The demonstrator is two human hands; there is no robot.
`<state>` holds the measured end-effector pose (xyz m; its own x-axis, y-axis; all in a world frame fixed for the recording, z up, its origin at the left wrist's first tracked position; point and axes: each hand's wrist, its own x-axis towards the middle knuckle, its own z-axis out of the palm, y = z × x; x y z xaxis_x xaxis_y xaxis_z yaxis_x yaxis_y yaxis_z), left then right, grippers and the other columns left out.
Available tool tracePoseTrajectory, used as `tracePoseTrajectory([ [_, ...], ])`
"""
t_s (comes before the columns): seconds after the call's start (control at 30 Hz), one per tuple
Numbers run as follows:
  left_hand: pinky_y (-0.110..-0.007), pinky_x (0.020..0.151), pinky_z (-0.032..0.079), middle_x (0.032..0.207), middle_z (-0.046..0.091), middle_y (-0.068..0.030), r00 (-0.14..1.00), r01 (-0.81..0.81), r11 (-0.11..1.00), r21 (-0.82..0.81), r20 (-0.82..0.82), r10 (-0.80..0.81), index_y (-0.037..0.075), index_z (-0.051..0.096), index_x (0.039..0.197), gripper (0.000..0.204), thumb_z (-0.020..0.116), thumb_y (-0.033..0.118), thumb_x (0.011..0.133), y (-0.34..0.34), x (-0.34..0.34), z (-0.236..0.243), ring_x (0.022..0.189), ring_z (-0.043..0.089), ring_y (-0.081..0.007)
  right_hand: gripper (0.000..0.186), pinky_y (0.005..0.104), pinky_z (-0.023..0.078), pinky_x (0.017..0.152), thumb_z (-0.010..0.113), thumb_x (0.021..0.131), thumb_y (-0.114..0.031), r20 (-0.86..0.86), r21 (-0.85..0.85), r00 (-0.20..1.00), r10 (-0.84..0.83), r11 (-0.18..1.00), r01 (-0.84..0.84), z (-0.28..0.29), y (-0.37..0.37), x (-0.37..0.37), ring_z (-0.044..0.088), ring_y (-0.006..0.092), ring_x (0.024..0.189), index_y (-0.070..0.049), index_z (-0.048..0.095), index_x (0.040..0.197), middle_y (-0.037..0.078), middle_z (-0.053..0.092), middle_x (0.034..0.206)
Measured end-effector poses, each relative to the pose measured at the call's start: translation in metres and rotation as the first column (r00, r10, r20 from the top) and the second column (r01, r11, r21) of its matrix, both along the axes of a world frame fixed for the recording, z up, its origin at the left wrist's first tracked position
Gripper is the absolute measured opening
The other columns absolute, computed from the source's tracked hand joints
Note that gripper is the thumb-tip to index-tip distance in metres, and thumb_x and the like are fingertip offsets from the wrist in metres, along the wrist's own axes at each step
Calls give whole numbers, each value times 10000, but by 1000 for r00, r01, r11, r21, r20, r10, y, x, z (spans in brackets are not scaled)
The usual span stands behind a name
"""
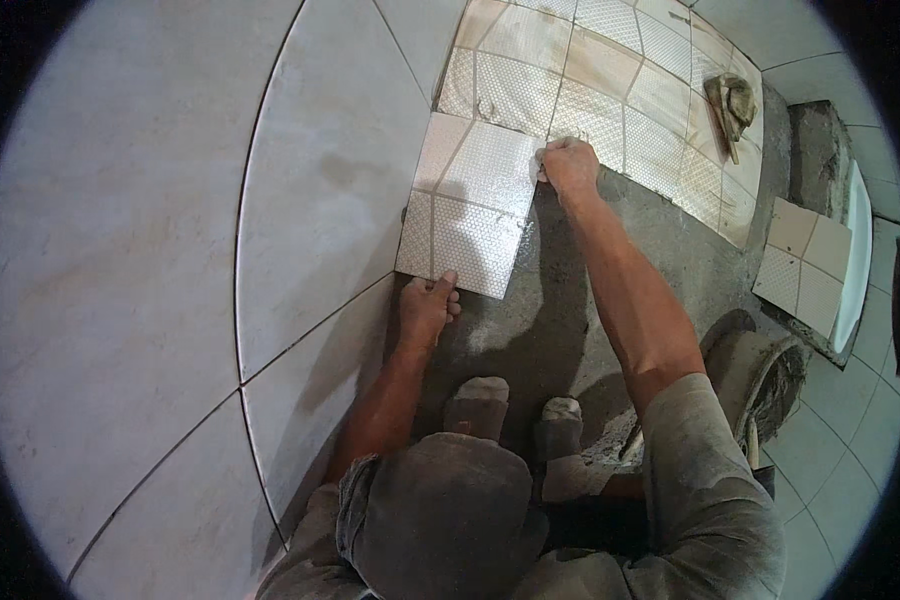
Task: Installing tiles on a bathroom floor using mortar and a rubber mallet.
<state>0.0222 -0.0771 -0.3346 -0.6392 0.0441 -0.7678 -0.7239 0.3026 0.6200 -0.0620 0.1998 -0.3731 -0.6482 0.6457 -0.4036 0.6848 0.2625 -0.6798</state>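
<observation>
A pale floor tile (475, 205), patterned with small textured squares and darker lines, lies along the wall at the left, its far edge against the laid tiles (600, 85). My left hand (430, 308) is closed at its near edge, thumb over the rim and fingers curled below. At the tile's far right corner, beside the joint with the laid row, my right hand (570, 168) is closed in a pinch. Its fingertips are partly hidden, so how far they reach under the tile cannot be seen.
Rough grey mortar (660, 225) covers the floor before me. A dirty bundled cloth or tool (733, 105) lies on the laid tiles. On the right are another tile (805, 262), a white curved rim (856, 255) and a mortar-caked bucket (760, 375). The tiled wall (320, 200) rises close on the left.
</observation>
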Motion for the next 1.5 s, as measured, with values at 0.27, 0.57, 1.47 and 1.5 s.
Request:
tracePoseTrajectory([
  [0.27,-260,407,420,647,607,-85,999,-15,999,-31,40,16,-30,550,836,348,677,294,859,2,-3,1,467,561,-132,181,367,520,756,626,710,-164,-8,47,1000,8,999,-8,-10,3,-2,680,298,765,-18,676,805,174,683,752],
  [0.57,-262,396,416,642,618,-106,997,39,995,-91,74,-32,-40,569,833,353,678,295,856,1,-8,0,453,565,-138,197,429,512,775,583,762,-175,6,206,999,54,977,-54,-25,2,-4,652,385,830,-1,673,786,228,666,835],
  [1.47,-278,425,435,684,639,-94,992,12,994,-110,130,3,-26,593,861,358,687,319,848,2,-8,-3,487,597,-157,240,418,513,829,583,724,-151,105,278,988,116,950,-141,18,-8,-7,648,383,905,8,690,869,235,668,907],
  [1.5,-278,425,435,684,639,-94,992,13,994,-110,129,2,-26,593,861,358,687,319,848,1,-8,-4,487,597,-157,240,418,513,829,583,724,-151,105,278,988,114,950,-140,19,-9,-8,648,383,905,8,690,869,235,668,907],
])
